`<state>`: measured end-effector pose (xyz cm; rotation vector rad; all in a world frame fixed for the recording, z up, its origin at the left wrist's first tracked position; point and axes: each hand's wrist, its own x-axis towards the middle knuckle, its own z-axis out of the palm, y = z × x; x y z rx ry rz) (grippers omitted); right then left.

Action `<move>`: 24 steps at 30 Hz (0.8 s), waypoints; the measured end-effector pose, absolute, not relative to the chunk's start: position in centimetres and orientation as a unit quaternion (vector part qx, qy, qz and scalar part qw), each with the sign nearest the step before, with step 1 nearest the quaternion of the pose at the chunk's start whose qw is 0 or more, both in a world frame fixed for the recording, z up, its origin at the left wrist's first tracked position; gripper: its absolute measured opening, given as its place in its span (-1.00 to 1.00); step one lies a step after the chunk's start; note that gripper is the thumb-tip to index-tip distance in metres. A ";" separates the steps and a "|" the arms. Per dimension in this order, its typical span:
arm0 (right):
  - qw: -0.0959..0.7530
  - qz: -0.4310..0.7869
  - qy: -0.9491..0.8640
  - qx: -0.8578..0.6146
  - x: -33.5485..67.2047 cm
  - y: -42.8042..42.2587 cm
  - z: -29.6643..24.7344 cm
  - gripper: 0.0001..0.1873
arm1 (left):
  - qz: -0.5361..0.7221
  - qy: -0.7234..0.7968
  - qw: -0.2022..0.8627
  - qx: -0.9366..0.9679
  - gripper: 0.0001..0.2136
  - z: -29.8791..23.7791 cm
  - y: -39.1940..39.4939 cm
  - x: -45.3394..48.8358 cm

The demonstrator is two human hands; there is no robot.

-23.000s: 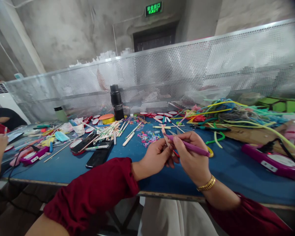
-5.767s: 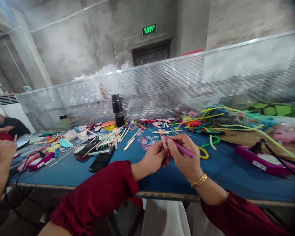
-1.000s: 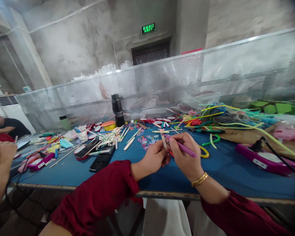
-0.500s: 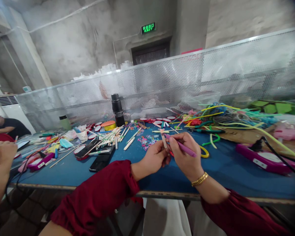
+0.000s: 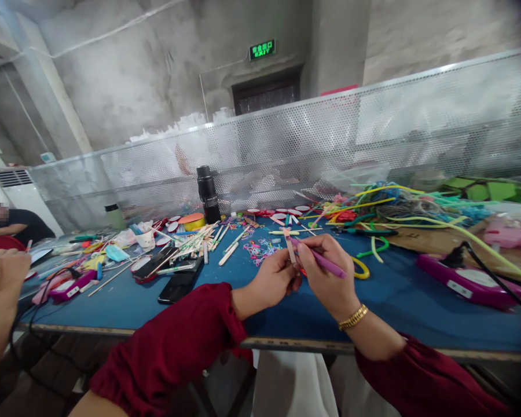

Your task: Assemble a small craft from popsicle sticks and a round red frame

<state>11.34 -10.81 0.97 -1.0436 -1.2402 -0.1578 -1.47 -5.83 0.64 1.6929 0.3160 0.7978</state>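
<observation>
My left hand (image 5: 269, 282) is closed on a flat wooden craft stick (image 5: 290, 249) held upright, with a small pinkish piece at its top end. In my right hand (image 5: 332, 284), a purple pen (image 5: 327, 263) is pinched between thumb and fingers. The pen's tip meets or nearly meets the upper part of the stick; contact is too small to make out. Both hands are close together above the blue tabletop (image 5: 264, 321). Something red shows between them, partly hidden. Just behind lie tiny coloured rubber bands (image 5: 260, 250), and a yellow loop (image 5: 362, 268) is beside my right hand.
To the left are a black phone (image 5: 176, 288), a pile of wooden sticks (image 5: 195, 243) and a black bottle (image 5: 207, 194). Purple boxes (image 5: 469, 281) with cables, pliers (image 5: 369, 230) and tangled coloured strands (image 5: 386, 208) lie right. Another person's hand (image 5: 6, 269) is at far left.
</observation>
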 end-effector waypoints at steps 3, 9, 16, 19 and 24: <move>0.684 -0.068 -0.557 -0.466 11.4 -10.8 0.9 -0.80 | 0.341 0.131 0.584 0.725 -0.38 0.7 -5.8 -1.5; 0.684 -0.076 -0.561 -0.461 11.4 -11.0 0.8 -0.82 | 0.346 0.131 0.585 0.722 -0.40 0.7 -5.8 -1.5; 0.683 -0.054 -0.559 -0.467 11.1 -11.5 1.3 -0.79 | 0.351 0.125 0.582 0.723 -0.39 0.8 -5.9 -1.5; 0.681 -0.061 -0.560 -0.468 11.1 -11.5 1.4 -0.80 | 0.351 0.130 0.582 0.722 -0.40 0.8 -5.9 -1.4; 0.678 -0.078 -0.559 -0.470 11.3 -11.3 1.2 -0.84 | 0.351 0.138 0.582 0.720 -0.39 0.9 -5.9 -1.4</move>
